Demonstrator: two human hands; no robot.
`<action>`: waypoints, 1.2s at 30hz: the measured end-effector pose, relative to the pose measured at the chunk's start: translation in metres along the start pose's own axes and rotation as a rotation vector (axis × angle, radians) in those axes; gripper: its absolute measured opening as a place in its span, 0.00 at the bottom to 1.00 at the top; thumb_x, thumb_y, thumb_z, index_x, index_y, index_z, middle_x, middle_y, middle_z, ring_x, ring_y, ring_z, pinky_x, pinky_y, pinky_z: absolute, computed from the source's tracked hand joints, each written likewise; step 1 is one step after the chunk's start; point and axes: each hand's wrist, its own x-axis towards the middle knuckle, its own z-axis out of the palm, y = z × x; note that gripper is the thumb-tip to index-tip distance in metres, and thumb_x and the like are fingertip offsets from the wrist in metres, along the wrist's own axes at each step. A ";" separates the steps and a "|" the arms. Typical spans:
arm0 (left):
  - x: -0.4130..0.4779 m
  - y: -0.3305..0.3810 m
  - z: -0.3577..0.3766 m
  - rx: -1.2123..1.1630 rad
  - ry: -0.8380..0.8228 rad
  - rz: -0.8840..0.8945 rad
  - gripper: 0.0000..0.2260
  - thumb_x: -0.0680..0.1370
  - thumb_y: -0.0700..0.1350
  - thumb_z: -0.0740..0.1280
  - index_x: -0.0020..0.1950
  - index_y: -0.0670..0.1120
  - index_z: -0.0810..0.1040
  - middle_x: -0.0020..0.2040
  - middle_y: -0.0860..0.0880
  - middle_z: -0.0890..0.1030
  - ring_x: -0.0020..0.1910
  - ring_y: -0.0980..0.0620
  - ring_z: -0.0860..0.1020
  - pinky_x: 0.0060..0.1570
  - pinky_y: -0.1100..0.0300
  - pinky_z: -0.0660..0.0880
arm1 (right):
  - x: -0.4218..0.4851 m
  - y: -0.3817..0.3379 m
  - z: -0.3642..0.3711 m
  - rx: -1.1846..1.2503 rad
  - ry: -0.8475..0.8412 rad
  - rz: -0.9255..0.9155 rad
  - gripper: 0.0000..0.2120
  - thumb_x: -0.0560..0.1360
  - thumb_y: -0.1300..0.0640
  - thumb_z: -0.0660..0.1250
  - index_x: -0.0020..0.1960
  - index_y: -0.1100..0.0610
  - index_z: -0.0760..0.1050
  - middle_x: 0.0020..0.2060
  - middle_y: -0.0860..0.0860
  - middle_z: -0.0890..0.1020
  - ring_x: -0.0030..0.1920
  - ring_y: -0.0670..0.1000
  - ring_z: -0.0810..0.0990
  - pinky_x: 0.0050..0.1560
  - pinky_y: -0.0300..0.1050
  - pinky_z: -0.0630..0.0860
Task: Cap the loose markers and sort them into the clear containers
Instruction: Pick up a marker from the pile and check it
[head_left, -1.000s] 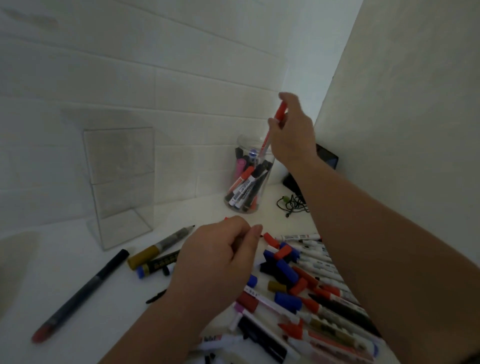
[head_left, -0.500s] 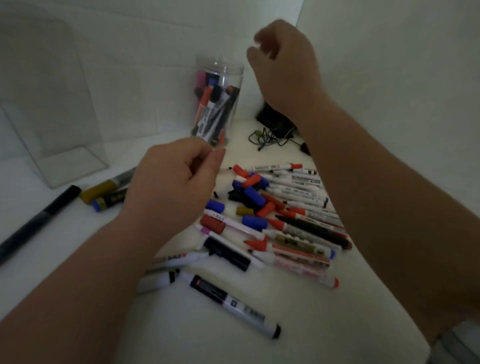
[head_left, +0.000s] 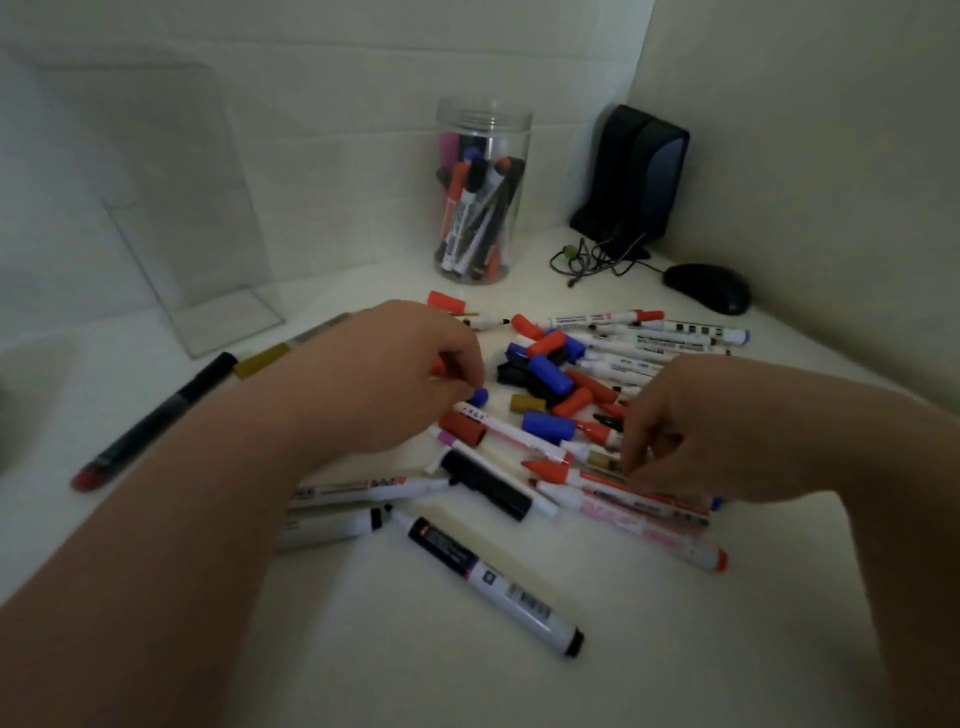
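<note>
Hovering over the marker pile (head_left: 597, 395) on the white table (head_left: 415, 649), both hands are low and curled. Left hand (head_left: 379, 374) sits at the pile's left edge, fingers bunched tight with the thumb against them; a bit of red shows at the fingertips (head_left: 457, 371), so it seems to pinch something small and red (cap or marker end, cannot tell which). Right hand (head_left: 691, 431) is over the near right side of the pile, fingers curled down onto the markers there, narrow gap, touching or nearly touching a red-tipped marker (head_left: 550, 470); whether it actually grips one, cannot tell. Pile is a mix of white-barrelled markers and loose caps: blue caps (head_left: 548, 374), red caps (head_left: 571, 402), one olive cap (head_left: 527, 402). A black-and-white marker (head_left: 488, 571) lies alone near the camera, apart from the pile. A long dark pen with a red end (head_left: 156, 421) lies well left, next to an olive marker (head_left: 265, 358). Round clear jar (head_left: 483, 192) stands upright behind the pile, holding a bundle of markers standing on end. Square clear box (head_left: 171, 208) stands at back left, nothing visible inside. Back right corner: black speaker (head_left: 631, 176), tangled cable (head_left: 592, 257), black mouse (head_left: 709, 288).
</note>
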 end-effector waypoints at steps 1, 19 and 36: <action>0.001 0.002 0.002 0.004 0.022 0.013 0.05 0.78 0.50 0.70 0.46 0.62 0.80 0.42 0.64 0.76 0.42 0.64 0.75 0.40 0.70 0.66 | -0.001 0.003 0.002 -0.007 0.006 0.004 0.07 0.76 0.45 0.69 0.41 0.37 0.76 0.43 0.36 0.77 0.43 0.38 0.76 0.40 0.31 0.67; 0.009 0.027 0.033 0.041 0.054 0.137 0.04 0.79 0.54 0.66 0.52 0.62 0.79 0.49 0.63 0.76 0.49 0.64 0.73 0.51 0.63 0.73 | -0.012 0.049 -0.004 0.213 0.164 -0.009 0.04 0.69 0.50 0.73 0.38 0.48 0.79 0.30 0.38 0.82 0.28 0.37 0.78 0.33 0.32 0.71; 0.038 0.054 0.062 0.297 -0.020 0.206 0.21 0.81 0.62 0.45 0.63 0.66 0.75 0.61 0.67 0.71 0.62 0.62 0.62 0.66 0.53 0.52 | 0.012 0.071 0.003 0.626 0.574 -0.046 0.03 0.73 0.57 0.72 0.40 0.54 0.80 0.29 0.47 0.83 0.26 0.40 0.77 0.30 0.32 0.72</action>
